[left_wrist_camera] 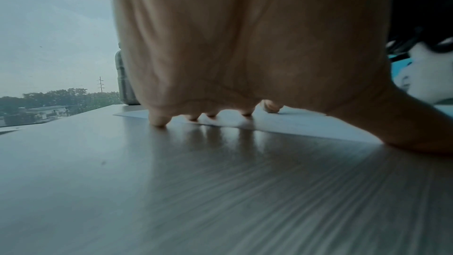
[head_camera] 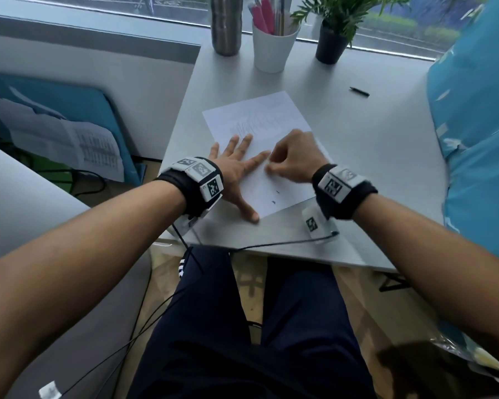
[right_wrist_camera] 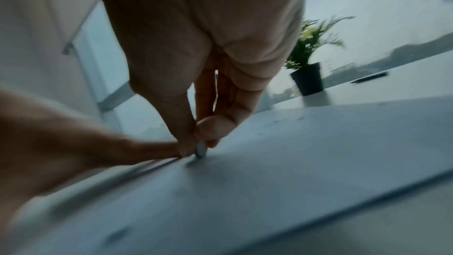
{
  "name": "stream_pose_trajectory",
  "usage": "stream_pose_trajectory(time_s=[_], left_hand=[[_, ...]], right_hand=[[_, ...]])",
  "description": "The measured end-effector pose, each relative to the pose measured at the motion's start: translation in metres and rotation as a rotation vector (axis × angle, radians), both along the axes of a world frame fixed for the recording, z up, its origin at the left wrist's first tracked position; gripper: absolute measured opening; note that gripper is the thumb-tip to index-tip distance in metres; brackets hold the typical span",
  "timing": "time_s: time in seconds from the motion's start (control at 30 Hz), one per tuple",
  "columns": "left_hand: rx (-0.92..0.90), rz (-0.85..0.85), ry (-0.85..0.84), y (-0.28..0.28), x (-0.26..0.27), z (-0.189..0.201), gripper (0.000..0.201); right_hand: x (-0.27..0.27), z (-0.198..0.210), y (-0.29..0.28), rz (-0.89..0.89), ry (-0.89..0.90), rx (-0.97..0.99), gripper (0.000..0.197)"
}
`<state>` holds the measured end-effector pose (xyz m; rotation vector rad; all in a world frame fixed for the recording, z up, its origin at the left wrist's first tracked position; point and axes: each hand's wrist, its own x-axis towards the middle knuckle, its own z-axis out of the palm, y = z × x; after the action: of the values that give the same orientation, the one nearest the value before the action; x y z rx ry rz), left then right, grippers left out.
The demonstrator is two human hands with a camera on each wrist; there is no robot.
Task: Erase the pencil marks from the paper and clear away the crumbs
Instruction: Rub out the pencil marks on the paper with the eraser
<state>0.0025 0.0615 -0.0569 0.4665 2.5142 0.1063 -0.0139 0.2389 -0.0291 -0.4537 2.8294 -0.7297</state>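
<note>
A white sheet of paper [head_camera: 271, 122] lies on the grey desk [head_camera: 372, 156], with faint pencil scribbles [head_camera: 254, 125] across its upper middle. My left hand [head_camera: 236, 171] lies flat with spread fingers on the sheet's left edge and presses it down. My right hand [head_camera: 288, 162] is curled just right of it and pinches a small pale eraser [right_wrist_camera: 201, 150] whose tip touches the paper [right_wrist_camera: 294, 152]. Two dark crumbs [head_camera: 273, 201] sit near the sheet's near edge.
A black pen [head_camera: 359, 91] lies at the far right of the desk. At the back stand a steel bottle [head_camera: 226, 24], a white cup of pens [head_camera: 272, 44] and a potted plant [head_camera: 332, 38]. A blue plastic sheet [head_camera: 478, 125] hangs on the right.
</note>
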Motion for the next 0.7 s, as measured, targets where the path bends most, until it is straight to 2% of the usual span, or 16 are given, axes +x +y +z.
stream_pose_trajectory(time_s=[0.1, 0.13, 0.23, 0.27, 0.4, 0.53, 0.57, 0.67, 0.7], left_hand=[[-0.016, -0.009, 0.004, 0.001, 0.0, -0.001, 0.154], [-0.02, -0.01, 0.002, 0.001, 0.0, -0.001, 0.154], [-0.007, -0.007, -0.002, 0.001, 0.001, 0.0, 0.152], [-0.001, -0.004, -0.003, 0.001, 0.001, 0.0, 0.152], [-0.016, -0.011, -0.001, 0.001, 0.0, -0.001, 0.156], [-0.011, -0.011, -0.006, 0.001, 0.002, 0.001, 0.153], [-0.008, -0.008, -0.006, 0.001, 0.002, 0.001, 0.153], [-0.019, -0.012, -0.006, 0.001, 0.0, 0.0, 0.155], [-0.024, -0.013, -0.006, 0.002, 0.0, 0.0, 0.154]], right_hand=[[0.036, -0.008, -0.018, 0.215, -0.088, 0.013, 0.01], [0.03, -0.006, -0.015, 0.204, -0.088, 0.023, 0.011], [-0.007, 0.002, 0.003, -0.003, 0.001, 0.002, 0.013], [-0.006, 0.001, 0.003, -0.022, -0.001, -0.001, 0.014], [0.03, -0.008, -0.018, 0.211, -0.097, -0.002, 0.011], [-0.012, -0.002, 0.002, -0.021, -0.002, -0.013, 0.014], [-0.009, -0.002, 0.0, -0.024, -0.007, -0.01, 0.014], [0.026, -0.008, -0.019, 0.178, -0.092, 0.004, 0.01], [0.025, -0.008, -0.017, 0.196, -0.1, -0.001, 0.01]])
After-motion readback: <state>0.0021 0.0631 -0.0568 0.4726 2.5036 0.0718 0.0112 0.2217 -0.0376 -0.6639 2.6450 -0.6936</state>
